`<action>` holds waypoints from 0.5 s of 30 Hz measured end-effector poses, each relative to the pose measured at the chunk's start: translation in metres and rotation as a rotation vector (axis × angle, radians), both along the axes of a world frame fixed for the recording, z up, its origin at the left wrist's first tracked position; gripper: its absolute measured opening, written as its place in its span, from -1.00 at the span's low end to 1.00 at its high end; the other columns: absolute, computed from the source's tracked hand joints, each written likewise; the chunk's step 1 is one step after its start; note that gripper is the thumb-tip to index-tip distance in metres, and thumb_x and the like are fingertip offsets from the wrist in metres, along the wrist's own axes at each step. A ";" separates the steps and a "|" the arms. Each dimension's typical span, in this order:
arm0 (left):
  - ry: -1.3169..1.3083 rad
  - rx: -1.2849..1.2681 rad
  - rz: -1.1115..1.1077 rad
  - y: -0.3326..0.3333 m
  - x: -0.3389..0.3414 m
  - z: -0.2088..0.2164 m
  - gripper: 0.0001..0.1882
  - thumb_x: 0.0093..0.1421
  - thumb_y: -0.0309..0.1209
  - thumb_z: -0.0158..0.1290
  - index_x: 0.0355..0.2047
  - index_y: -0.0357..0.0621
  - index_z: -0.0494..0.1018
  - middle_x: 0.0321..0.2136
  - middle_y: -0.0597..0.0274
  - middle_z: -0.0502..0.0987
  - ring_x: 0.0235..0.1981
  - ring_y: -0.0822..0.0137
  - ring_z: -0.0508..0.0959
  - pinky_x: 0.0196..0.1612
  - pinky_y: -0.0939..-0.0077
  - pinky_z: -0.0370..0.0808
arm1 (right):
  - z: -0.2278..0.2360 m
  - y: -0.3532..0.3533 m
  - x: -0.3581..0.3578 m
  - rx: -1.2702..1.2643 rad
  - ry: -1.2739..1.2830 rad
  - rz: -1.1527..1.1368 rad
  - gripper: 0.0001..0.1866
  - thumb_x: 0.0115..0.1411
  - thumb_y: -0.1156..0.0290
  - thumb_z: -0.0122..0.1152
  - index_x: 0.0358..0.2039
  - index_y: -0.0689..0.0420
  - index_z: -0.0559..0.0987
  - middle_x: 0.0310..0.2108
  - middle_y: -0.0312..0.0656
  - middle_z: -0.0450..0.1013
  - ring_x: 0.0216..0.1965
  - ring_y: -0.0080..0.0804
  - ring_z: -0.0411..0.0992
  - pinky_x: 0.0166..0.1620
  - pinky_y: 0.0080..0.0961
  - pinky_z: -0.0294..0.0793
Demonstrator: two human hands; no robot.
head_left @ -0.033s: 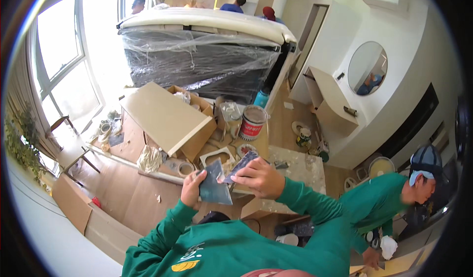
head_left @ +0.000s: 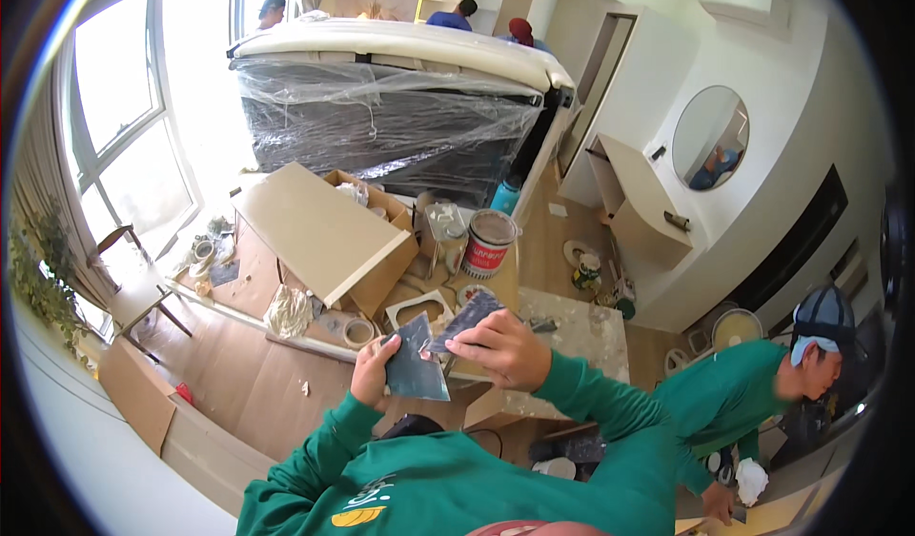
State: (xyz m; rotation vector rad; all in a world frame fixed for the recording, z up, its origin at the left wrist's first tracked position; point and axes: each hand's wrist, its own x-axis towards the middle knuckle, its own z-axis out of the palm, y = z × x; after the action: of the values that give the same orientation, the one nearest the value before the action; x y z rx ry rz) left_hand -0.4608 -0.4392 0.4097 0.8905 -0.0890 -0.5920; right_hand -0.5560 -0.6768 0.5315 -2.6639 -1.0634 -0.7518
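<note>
My left hand [head_left: 373, 372] grips a flat grey-green putty scraper [head_left: 416, 363] along its left edge, thumb on its face. Between the thumb and fingers of my right hand [head_left: 503, 347] is a second, darker putty scraper [head_left: 470, 318] with pale smears. Its lower left corner meets or overlaps the right edge of the first one. A small light lump, perhaps filler, shows where the two come together. Both are held in front of my chest, above the floor and short of the cluttered platform.
On the platform stand an open paint tin [head_left: 490, 242], a tape roll [head_left: 358, 331], a board [head_left: 319, 226] on a cardboard box [head_left: 367, 293] and crumpled plastic [head_left: 287, 313]. A co-worker [head_left: 739, 393] in green bends at the right. Plastic-wrapped furniture [head_left: 381, 126] stands behind; a chair [head_left: 138, 293] is left.
The two scrapers have shifted very slightly against each other, the left one a little lower. The co-worker's hand at the right has moved a little. Otherwise the scene looks the same.
</note>
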 end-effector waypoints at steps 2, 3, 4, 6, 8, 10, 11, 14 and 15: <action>0.064 -0.082 -0.008 -0.009 -0.003 0.010 -0.74 0.35 -0.28 0.11 -0.10 -0.21 0.54 -0.25 0.25 0.64 -0.31 0.41 0.65 -0.20 0.44 0.62 | -0.010 0.008 0.005 0.052 -0.040 0.019 -0.51 -0.03 0.50 0.22 0.00 0.12 0.65 -0.06 -0.29 0.47 -0.10 -0.30 0.40 0.03 -0.29 0.39; 0.100 -0.136 -0.003 -0.012 -0.006 0.026 -0.74 0.35 -0.27 0.10 -0.10 -0.20 0.54 -0.24 0.25 0.64 -0.30 0.40 0.65 -0.19 0.43 0.63 | -0.016 0.010 0.006 0.078 -0.057 0.029 -0.50 -0.04 0.50 0.22 0.01 0.12 0.65 -0.05 -0.29 0.47 -0.11 -0.29 0.40 0.05 -0.28 0.40; 0.137 -0.178 -0.008 -0.014 -0.005 0.035 -0.73 0.35 -0.26 0.09 -0.09 -0.19 0.54 -0.24 0.25 0.64 -0.29 0.40 0.65 -0.18 0.41 0.63 | -0.032 0.004 0.006 0.144 -0.080 0.015 -0.47 -0.05 0.51 0.20 0.03 0.14 0.64 -0.03 -0.28 0.46 -0.11 -0.27 0.38 0.09 -0.26 0.42; 0.188 -0.196 -0.010 -0.005 0.001 0.026 -0.72 0.36 -0.26 0.08 -0.07 -0.19 0.53 -0.23 0.25 0.64 -0.27 0.39 0.66 -0.17 0.40 0.64 | -0.039 -0.004 0.017 0.066 -0.074 -0.035 -0.50 -0.04 0.57 0.19 0.00 0.15 0.66 -0.05 -0.26 0.48 -0.09 -0.26 0.38 0.08 -0.25 0.42; 0.167 -0.207 -0.026 0.001 0.001 0.028 -0.70 0.36 -0.25 0.07 -0.05 -0.21 0.52 -0.22 0.23 0.65 -0.26 0.37 0.66 -0.17 0.40 0.63 | -0.056 -0.012 0.026 -0.047 -0.051 -0.062 -0.54 0.00 0.60 0.18 -0.02 0.18 0.67 -0.09 -0.22 0.50 -0.09 -0.21 0.40 0.08 -0.25 0.42; 0.062 -0.204 0.021 0.009 0.015 0.021 -0.69 0.37 -0.23 0.07 -0.05 -0.22 0.52 -0.23 0.22 0.65 -0.26 0.37 0.67 -0.16 0.41 0.63 | -0.066 -0.014 0.030 0.061 0.035 -0.147 -0.59 0.11 0.60 0.16 0.01 0.21 0.64 -0.05 -0.18 0.51 -0.04 -0.20 0.44 0.13 -0.25 0.42; 0.051 -0.191 0.074 0.012 0.023 0.020 -0.68 0.37 -0.23 0.07 -0.06 -0.22 0.52 -0.23 0.21 0.65 -0.26 0.37 0.67 -0.16 0.42 0.63 | -0.071 -0.009 0.036 0.114 0.088 -0.182 -0.61 0.17 0.60 0.15 0.03 0.22 0.62 -0.03 -0.17 0.51 -0.02 -0.20 0.45 0.15 -0.24 0.43; 0.177 -0.235 0.235 0.029 0.050 0.012 -0.68 0.38 -0.21 0.10 -0.06 -0.22 0.52 -0.22 0.22 0.65 -0.27 0.39 0.66 -0.17 0.45 0.63 | -0.080 0.040 0.053 0.738 0.150 -0.405 -0.61 0.37 0.55 0.03 0.20 0.26 0.48 0.10 -0.10 0.47 0.10 -0.21 0.45 0.20 -0.26 0.43; 0.204 -0.271 0.275 0.034 0.059 -0.002 -0.68 0.38 -0.22 0.11 -0.06 -0.22 0.52 -0.21 0.23 0.65 -0.27 0.40 0.66 -0.18 0.46 0.63 | -0.086 0.061 0.058 1.020 0.162 -0.376 -0.59 0.41 0.52 0.00 0.24 0.26 0.42 0.14 -0.08 0.44 0.13 -0.22 0.43 0.21 -0.28 0.43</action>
State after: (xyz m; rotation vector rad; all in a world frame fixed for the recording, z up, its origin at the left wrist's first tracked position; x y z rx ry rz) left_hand -0.4022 -0.4052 0.4082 0.5632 0.1340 -0.3986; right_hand -0.4976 -0.6161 0.4456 -1.9511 -0.0381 -0.8145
